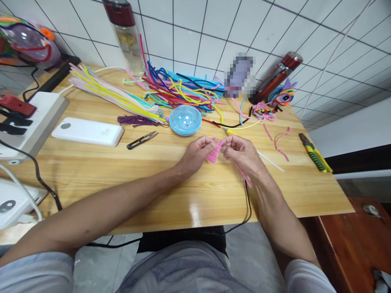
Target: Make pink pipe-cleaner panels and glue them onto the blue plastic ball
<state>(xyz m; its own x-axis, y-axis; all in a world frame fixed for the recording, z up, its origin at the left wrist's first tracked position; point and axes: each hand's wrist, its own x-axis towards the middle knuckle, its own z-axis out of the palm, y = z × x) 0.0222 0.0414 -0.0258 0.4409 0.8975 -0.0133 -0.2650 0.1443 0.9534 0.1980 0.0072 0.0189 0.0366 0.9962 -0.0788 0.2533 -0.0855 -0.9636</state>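
Observation:
Between both hands, over the wooden table, is a pink pipe cleaner piece point(213, 156), bent into a tight cone-like shape of stacked rows. My left hand point(199, 151) pinches its left side between thumb and fingers. At its upper right, my right hand point(240, 149) is closed on the pink pipe cleaner, whose loose tail point(244, 175) hangs out below the palm. A blue clear bowl point(185, 120) stands just beyond my hands. Behind my right hand lies a yellow-handled tool point(232, 132), partly hidden. The fingertips cover part of the pink piece.
Bundled pipe cleaners point(183, 89) lie along the tiled wall, near a tall bottle point(128, 44) and a red thermos point(276, 77). Thread snips point(142, 140), a white power bank point(88, 131) and a power strip point(45, 118) are on the left. Yellow-green pliers point(316, 154) lie at right.

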